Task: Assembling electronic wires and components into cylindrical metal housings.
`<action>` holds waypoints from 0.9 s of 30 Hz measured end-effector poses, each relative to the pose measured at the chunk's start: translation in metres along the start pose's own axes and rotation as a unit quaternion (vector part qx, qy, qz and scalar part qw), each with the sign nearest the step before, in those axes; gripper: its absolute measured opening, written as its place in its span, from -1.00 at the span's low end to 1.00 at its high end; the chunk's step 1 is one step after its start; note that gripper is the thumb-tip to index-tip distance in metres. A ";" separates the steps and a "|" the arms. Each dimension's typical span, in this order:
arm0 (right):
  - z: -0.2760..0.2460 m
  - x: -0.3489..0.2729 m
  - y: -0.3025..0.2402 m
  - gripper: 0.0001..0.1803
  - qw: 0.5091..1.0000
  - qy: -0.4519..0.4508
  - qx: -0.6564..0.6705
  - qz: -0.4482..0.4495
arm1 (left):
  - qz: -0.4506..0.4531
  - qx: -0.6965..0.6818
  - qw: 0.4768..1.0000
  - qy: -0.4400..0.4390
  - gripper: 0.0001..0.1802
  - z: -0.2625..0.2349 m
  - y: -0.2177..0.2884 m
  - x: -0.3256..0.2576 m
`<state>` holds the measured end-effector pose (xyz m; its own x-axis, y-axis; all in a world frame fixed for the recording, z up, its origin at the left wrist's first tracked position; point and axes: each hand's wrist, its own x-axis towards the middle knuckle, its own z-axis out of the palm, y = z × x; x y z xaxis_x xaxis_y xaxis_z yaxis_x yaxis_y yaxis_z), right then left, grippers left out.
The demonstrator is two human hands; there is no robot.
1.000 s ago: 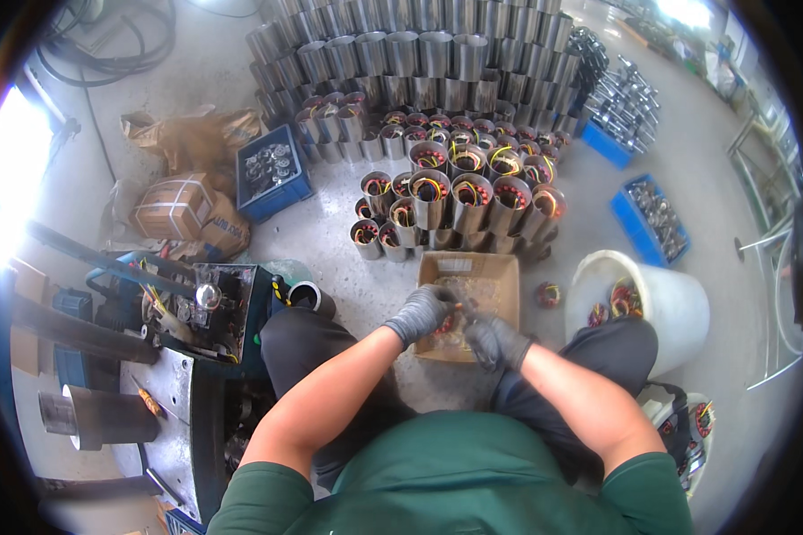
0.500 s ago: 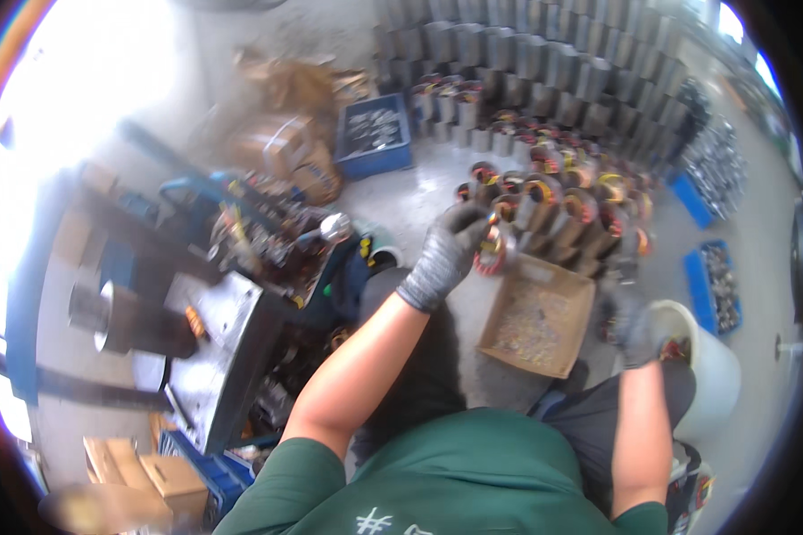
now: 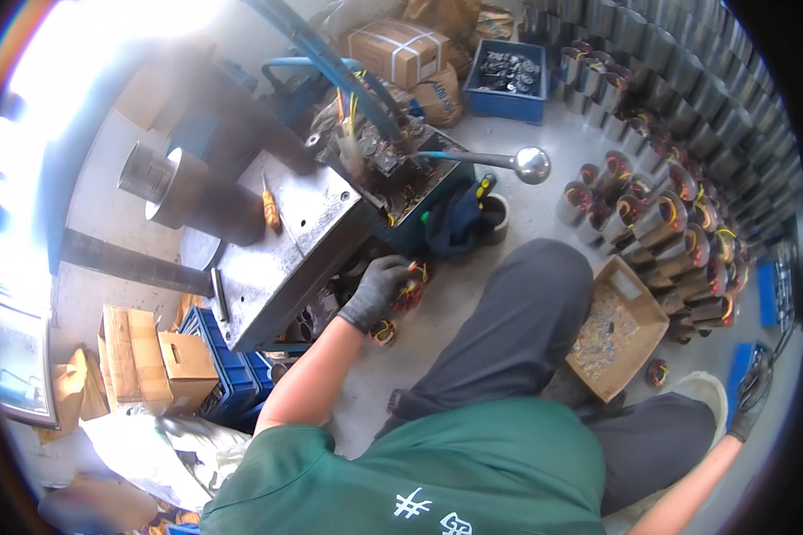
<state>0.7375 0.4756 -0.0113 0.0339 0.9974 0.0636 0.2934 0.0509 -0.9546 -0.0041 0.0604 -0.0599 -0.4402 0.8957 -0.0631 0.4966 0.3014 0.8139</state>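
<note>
Pinching a wire coil [image 3: 410, 292], red and yellow, in the bent fingers of the gloved left hand [image 3: 373, 292], just beside the metal surface [image 3: 259, 276]. Seeing a second coil [image 3: 384, 333] on the floor just below the same hand. Holding the gloved right hand [image 3: 752, 399] far out to the opposite side, near a blue bin [image 3: 739, 370]; not making out there whether spread or closed, or whether gripping anything. Showing a white bucket [image 3: 708, 388] just left of the right hand, and a third coil [image 3: 658, 373] on the floor farther left of that hand. Viewing a cardboard box [image 3: 638, 357] with small scraps inside, between both hands but nearer the right. Spotting an orange-handled screwdriver [image 3: 270, 212] on the surface, beyond and left of the left hand. Noticing a shiny ball [image 3: 533, 165] on a lever, beyond and right of the left hand. Observing metal tubes [image 3: 669, 227] holding more coils, standing beyond the box, beyond and left of the right hand.
</note>
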 end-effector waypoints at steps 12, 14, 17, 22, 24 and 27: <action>0.091 -0.078 0.251 -0.82 0.924 -0.032 -0.352 -0.148 | -0.175 0.333 0.927 0.013 -0.78 0.068 -0.285 -0.133; 0.045 -0.102 0.267 -0.82 0.912 -0.002 -0.395 -0.110 | -0.112 0.263 0.958 0.002 -0.77 0.071 -0.285 -0.114; -0.010 -0.135 0.299 -0.82 0.900 0.046 -0.432 -0.037 | -0.025 0.165 0.986 -0.026 -0.76 0.029 -0.324 -0.155; 0.035 -0.124 0.327 -0.83 0.868 0.160 -0.453 0.124 | 0.107 -0.001 0.984 -0.144 -0.75 0.038 -0.353 -0.105; 0.132 -0.122 0.287 -0.72 0.914 0.191 -0.294 0.202 | 0.082 -0.003 0.988 -0.129 -0.74 -0.008 -0.325 -0.094; 0.124 -0.127 0.295 -0.73 0.880 0.252 -0.299 0.271 | 0.079 -0.068 0.984 -0.148 -0.73 0.006 -0.281 0.002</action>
<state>0.7013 0.3703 -0.3370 0.6982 0.7103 -0.0895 0.5488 -0.6113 -0.5702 -0.1401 -0.0201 -0.2925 -0.1191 0.9898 -0.0781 0.4273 0.1221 0.8958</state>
